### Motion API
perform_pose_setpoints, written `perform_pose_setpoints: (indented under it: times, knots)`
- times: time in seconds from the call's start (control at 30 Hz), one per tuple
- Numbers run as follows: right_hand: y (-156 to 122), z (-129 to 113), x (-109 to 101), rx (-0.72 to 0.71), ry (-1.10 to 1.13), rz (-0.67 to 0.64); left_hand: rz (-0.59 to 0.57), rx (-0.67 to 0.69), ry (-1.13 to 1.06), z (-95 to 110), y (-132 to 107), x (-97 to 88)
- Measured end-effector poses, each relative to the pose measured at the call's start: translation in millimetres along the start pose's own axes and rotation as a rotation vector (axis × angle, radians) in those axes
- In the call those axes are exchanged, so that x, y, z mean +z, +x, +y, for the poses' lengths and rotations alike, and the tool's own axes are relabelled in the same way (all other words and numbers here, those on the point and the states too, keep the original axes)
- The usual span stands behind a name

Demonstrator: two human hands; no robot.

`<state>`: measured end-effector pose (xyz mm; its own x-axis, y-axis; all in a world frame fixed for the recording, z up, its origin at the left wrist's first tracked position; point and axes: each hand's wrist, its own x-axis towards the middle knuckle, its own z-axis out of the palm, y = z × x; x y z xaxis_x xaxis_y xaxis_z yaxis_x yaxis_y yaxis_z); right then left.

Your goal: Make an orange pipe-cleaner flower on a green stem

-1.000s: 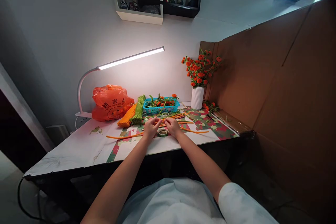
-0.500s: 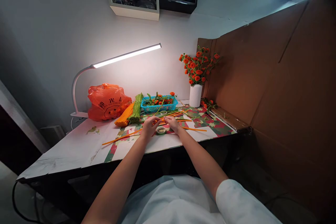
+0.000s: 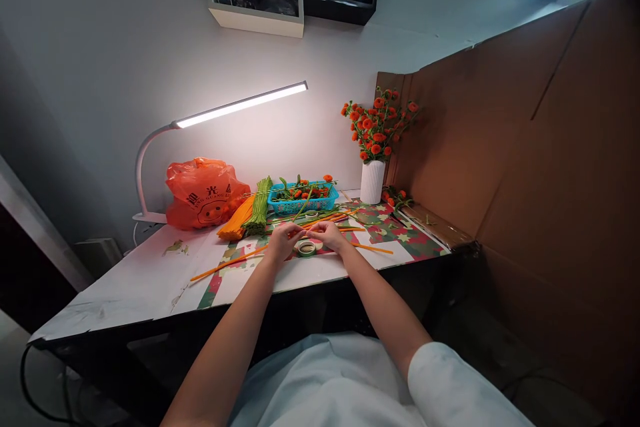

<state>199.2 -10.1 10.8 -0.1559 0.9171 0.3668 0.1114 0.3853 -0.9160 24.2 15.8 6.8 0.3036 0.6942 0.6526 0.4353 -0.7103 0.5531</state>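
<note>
My left hand (image 3: 284, 241) and my right hand (image 3: 326, 235) meet above the middle of the table, fingertips pinched close together. A long orange pipe cleaner (image 3: 225, 267) runs out past my left hand toward the front left, and an orange length (image 3: 373, 249) shows beyond my right wrist. Both hands appear closed on this pipe cleaner; the exact spot between the fingers is too small to make out. Just below the fingertips lies a roll of green tape (image 3: 307, 249). More orange pipe cleaners (image 3: 354, 229) lie behind the hands.
Behind are bundles of orange (image 3: 237, 219) and green pipe cleaners (image 3: 259, 208), a blue basket (image 3: 303, 205) of flower pieces, and a red plastic bag (image 3: 207, 193). A white vase (image 3: 373, 182) of orange flowers stands near the cardboard wall (image 3: 500, 113). A lit lamp (image 3: 243, 105) arches overhead.
The fingertips have drawn closer together and slightly lower. The left end of the orange pipe cleaner has shifted a little left and toward me; its right end dipped slightly.
</note>
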Motion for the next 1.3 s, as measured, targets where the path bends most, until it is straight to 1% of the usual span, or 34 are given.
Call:
perform_pose_setpoints:
  times: [0.07,0.13,0.27,0.37,0.53,0.8,0.87,0.93,1.0,1.1,1.3]
  knots:
    - [0,4,-1,-0.008,-0.077,0.002,-0.039,-0.006,0.002,-2,0,-0.6]
    - [1,7,0,-0.035,-0.195,0.038,-0.072,-0.006,0.015,-3,-1,-1.4]
    - [1,8,2,-0.186,-0.493,0.138,-0.099,-0.02,0.067,-4,-2,-1.7]
    - [-1,5,2,-0.254,-0.624,0.163,-0.11,-0.043,0.094,0,-4,-0.5]
    - [-4,0,0,-0.202,-0.709,0.148,-0.064,-0.035,0.204,13,-6,1.9]
    - [-3,-3,-1,-0.113,-0.706,0.127,-0.031,-0.088,0.537,22,-3,2.7]
    - [-2,-3,-1,-0.081,-0.707,0.139,-0.026,-0.046,0.599,23,-2,3.6]
    - [0,-1,-1,-0.07,-0.707,0.136,-0.004,0.038,0.624,21,-2,5.2]
    - [1,0,-3,-0.035,-0.706,0.122,0.018,0.11,0.633,19,-1,7.2]
    - [3,3,-4,0.023,-0.685,0.133,0.037,0.19,0.634,14,0,9.6]
    - [6,7,-5,0.059,-0.618,0.125,-0.004,0.345,0.671,16,-2,6.1]
